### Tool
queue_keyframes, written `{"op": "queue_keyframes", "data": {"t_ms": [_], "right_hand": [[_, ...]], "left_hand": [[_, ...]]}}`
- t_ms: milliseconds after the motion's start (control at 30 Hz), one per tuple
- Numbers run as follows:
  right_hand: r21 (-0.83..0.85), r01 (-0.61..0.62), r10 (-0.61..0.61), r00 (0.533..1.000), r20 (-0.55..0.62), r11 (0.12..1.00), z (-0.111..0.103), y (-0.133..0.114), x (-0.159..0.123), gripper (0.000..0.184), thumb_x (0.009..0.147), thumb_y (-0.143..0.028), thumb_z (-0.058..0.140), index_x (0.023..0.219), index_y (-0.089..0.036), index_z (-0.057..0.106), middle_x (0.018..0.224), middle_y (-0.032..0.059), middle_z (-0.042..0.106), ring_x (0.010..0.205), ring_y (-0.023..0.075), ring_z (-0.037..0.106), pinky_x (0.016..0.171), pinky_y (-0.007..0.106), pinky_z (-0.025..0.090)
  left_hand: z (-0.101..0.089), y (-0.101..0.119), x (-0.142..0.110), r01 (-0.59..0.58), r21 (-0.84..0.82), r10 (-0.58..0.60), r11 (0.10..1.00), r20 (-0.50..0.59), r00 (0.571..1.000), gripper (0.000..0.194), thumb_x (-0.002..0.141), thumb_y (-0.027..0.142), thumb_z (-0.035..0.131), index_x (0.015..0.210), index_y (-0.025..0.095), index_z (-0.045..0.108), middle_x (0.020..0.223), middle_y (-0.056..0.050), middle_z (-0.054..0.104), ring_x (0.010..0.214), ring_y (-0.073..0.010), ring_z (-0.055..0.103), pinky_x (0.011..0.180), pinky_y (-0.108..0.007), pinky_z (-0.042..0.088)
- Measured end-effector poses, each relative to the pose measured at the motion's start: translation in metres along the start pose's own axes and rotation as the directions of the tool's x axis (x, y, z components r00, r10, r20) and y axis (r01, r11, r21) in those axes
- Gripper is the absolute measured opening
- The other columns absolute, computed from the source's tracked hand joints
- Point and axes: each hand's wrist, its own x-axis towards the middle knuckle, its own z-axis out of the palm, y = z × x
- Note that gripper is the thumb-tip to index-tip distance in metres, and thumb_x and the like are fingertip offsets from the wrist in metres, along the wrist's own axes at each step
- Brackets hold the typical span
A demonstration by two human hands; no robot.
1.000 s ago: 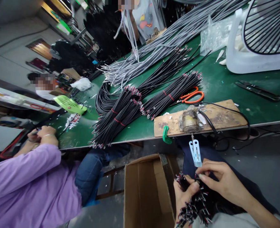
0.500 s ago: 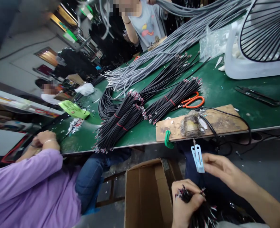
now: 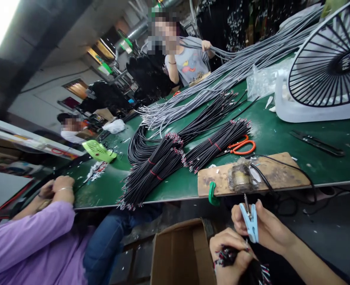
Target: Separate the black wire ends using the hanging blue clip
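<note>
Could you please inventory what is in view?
Table: one, green, centre
Cables: many, grey, table's far side
Wire bundles: several, black, centre
Fan: one, black and white, right
Nearest scissors: one, orange-handled, behind board
Snips: one, black, right of scissors
Board: one, tan, table's near edge
Cylinder: one, brownish, on board
Clamp: one, green, board's edge
Peg: one, blue, below cylinder
Box: one, brown, below table
Workers: three, purple, grey, white tops, around table
Left hand: one, around black wires
Right hand: one, at peg
</note>
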Motion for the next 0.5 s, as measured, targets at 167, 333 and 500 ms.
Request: {"op": "queue_keyframes", "data": {"t_ms": [167, 333, 500], "right_hand": [[-0.072, 0.118, -0.125, 0.987, -0.103, 0.99, 0.002, 0.001, 0.0, 0.051, 0.079, -0.064, 0.064, 0.063, -0.015, 0.057, 0.063, -0.0018, 0.044, 0.056, 0.0115, 0.034, 0.052, 0.024, 0.031], [-0.109, 0.106, -0.121, 0.981, -0.152, 0.988, 0.009, -0.004, 0.0, 0.052, 0.077, -0.061, 0.067, 0.06, -0.015, 0.055, 0.058, -0.0034, 0.043, 0.05, 0.0086, 0.032, 0.046, 0.023, 0.027], [-0.071, 0.046, -0.054, 0.991, -0.12, 0.996, 0.005, -0.002, -0.003, 0.056, 0.076, -0.068, 0.063, 0.066, -0.013, 0.062, 0.06, 0.0003, 0.053, 0.052, 0.0105, 0.043, 0.053, 0.024, 0.036]], "left_hand": [[0.005, -0.002, 0.001, 0.026, 0.052, -0.026, 0.998, -0.012, 1.0, 0.011, 0.061, 0.034, 0.088, 0.062, 0.028, 0.079, 0.054, -0.002, 0.07, 0.044, -0.0151, 0.06, 0.048, -0.027, 0.044], [0.007, -0.003, 0.001, 0.084, 0.09, -0.084, 0.992, 0.006, 0.996, 0.014, 0.059, 0.036, 0.088, 0.059, 0.025, 0.078, 0.053, -0.004, 0.069, 0.047, -0.0158, 0.058, 0.051, -0.027, 0.042], [0.007, -0.003, -0.001, 0.17, 0.094, -0.162, 0.981, -0.083, 0.983, 0.024, 0.055, 0.042, 0.089, 0.056, 0.024, 0.073, 0.052, -0.002, 0.066, 0.053, -0.0179, 0.059, 0.06, -0.03, 0.045]]}}
